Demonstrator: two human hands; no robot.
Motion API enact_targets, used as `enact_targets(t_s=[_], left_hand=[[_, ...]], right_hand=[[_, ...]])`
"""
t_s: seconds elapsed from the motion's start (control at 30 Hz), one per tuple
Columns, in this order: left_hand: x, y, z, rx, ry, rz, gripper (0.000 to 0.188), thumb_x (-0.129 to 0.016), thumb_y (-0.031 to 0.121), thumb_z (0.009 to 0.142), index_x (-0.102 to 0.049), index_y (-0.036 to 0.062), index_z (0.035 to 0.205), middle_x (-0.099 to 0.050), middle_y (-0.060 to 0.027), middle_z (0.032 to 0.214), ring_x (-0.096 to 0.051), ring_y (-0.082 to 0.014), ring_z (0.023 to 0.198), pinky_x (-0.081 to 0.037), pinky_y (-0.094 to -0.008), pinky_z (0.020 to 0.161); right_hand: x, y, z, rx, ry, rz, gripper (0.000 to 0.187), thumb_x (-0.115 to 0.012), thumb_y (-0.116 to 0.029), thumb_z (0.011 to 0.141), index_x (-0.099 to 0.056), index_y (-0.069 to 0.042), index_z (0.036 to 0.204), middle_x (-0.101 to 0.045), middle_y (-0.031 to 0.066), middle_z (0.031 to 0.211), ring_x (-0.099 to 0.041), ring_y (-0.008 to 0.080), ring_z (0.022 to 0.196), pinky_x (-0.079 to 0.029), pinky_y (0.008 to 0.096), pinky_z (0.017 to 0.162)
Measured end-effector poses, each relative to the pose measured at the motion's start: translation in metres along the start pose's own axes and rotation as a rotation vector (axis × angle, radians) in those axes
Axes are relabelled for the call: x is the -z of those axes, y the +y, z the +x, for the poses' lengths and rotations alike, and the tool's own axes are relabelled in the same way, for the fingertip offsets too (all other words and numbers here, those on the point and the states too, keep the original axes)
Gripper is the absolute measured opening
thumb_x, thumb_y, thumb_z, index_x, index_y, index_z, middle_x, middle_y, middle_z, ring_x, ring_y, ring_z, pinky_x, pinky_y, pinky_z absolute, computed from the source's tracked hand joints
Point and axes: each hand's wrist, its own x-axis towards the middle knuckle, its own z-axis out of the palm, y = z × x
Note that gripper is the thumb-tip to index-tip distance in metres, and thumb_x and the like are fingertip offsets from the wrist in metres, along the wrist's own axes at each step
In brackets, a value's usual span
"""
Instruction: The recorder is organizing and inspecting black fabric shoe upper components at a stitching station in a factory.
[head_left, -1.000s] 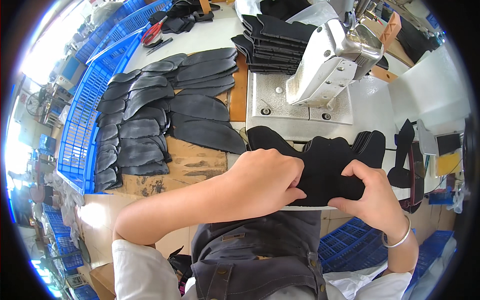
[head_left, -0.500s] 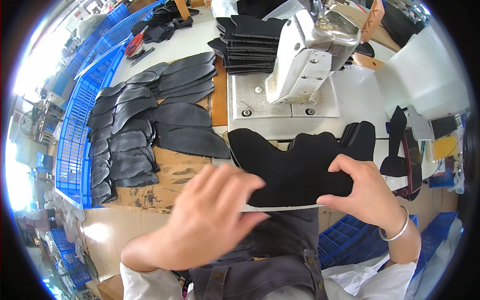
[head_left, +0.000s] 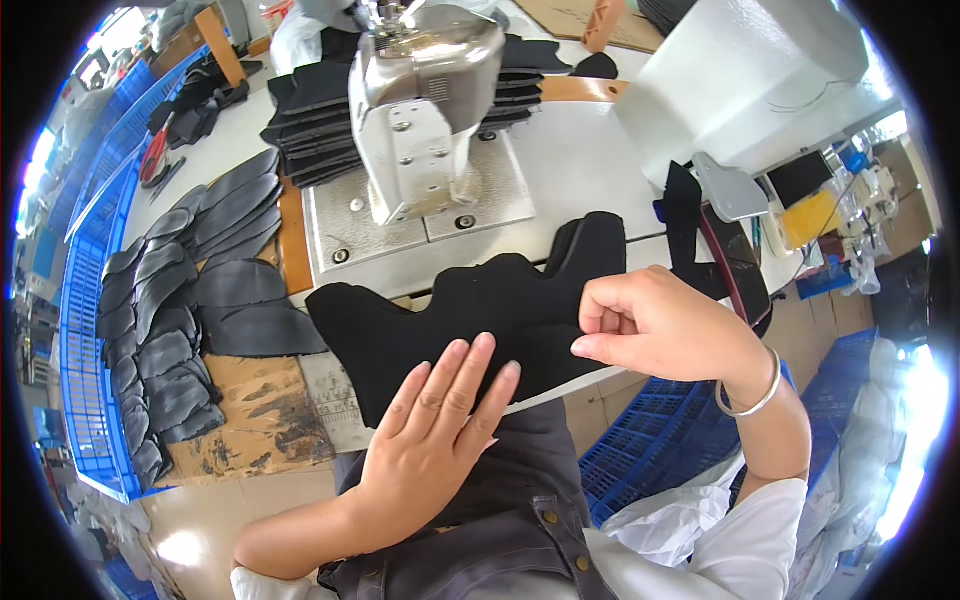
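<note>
A stack of black, wavy-edged fabric pieces [head_left: 450,305] lies at the table's front edge, before the sewing machine. On its front part rests my left hand [head_left: 425,430], open, fingers stretched out and nearly flat. My right hand [head_left: 660,325] is over the stack's right part, its fingers curled in and the thumb close to the forefinger. What these fingertips hold, if anything, I cannot make out. A faint curved line runs across the top piece just left of them.
Behind stands the sewing machine [head_left: 420,120], with stacked dark pieces [head_left: 310,125] beside it. Grey curved pieces [head_left: 170,340] lie in overlapping rows on the left, near a blue crate [head_left: 90,330] and red-handled scissors [head_left: 155,155]. A dark red phone-like object [head_left: 735,260] lies at right.
My view has swung right, so the table sits further left. My left hand has come down flat onto the black stack. The right hand's fingers have drawn together from a wide curve.
</note>
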Motion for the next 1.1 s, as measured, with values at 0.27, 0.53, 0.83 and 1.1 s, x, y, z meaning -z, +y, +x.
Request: enact_targets(t_s=[0.27,0.53,0.83,1.1], left_hand=[[-0.002,-0.001,-0.001,-0.042,0.024,0.064,0.06,-0.05,0.014,0.085,-0.043,0.0303,0.143,-0.041,-0.0147,0.146,-0.043,-0.0272,0.132,-0.035,-0.0381,0.107],[-0.003,-0.002,-0.002,-0.032,0.057,0.074,0.059,-0.05,0.012,0.086,-0.045,0.0283,0.142,-0.041,-0.0145,0.146,-0.043,-0.0275,0.133,-0.034,-0.0391,0.107],[0.01,-0.005,-0.038,0.067,0.046,0.282,0.059,-0.07,0.023,0.074,-0.056,-0.0034,0.124,-0.05,-0.0178,0.137,-0.048,-0.0296,0.129,-0.032,-0.045,0.109],[0.028,-0.019,-0.065,0.157,0.194,0.074,0.039,-0.064,0.023,0.082,-0.064,-0.0003,0.114,-0.058,-0.0157,0.126,-0.054,-0.0271,0.122,-0.038,-0.0415,0.105]], right_hand=[[0.003,0.006,0.005,-0.04,-0.047,0.007,0.023,-0.074,-0.017,0.081,-0.06,-0.001,0.074,-0.06,0.0047,0.059,-0.055,0.0108,0.052,-0.043,0.026,0.051],[-0.002,0.006,0.005,0.014,0.016,-0.005,0.024,-0.075,-0.018,0.079,-0.059,-0.002,0.072,-0.061,0.0066,0.059,-0.058,0.0148,0.052,-0.044,0.0274,0.051],[-0.02,-0.001,-0.014,-0.023,0.299,-0.189,0.034,-0.077,-0.016,0.074,-0.05,-0.008,0.092,-0.054,0.0051,0.06,-0.056,0.0239,0.055,-0.042,0.0355,0.052],[-0.04,0.008,-0.022,0.116,0.425,-0.226,0.028,-0.075,-0.007,0.075,-0.057,-0.004,0.095,-0.053,0.0078,0.071,-0.052,0.0197,0.058,-0.042,0.0317,0.054]])
